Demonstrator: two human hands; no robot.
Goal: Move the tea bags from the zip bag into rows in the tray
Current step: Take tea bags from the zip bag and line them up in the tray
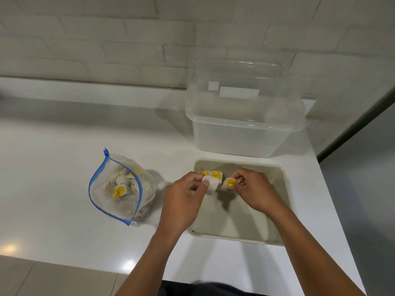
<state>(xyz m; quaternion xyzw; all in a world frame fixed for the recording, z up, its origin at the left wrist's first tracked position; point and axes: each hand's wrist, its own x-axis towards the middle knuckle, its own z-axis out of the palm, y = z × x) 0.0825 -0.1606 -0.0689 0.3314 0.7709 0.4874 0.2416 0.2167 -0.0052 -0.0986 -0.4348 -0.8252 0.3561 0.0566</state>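
An open zip bag (100,189) with a blue seal lies on the white counter at the left, holding several tea bags with yellow tags. The beige tray (282,180) sits to its right. Two tea bags (215,174) lie side by side at the tray's far left corner. My left hand (183,201) pinches a white tea bag (211,186) over the tray's left part. My right hand (254,189) pinches another tea bag (229,183) by its yellow tag, just right of the first.
A clear plastic container (243,133) with its lid leaning behind stands just beyond the tray against the tiled wall. The counter's right edge (333,201) runs close beside the tray. The front edge is near my body.
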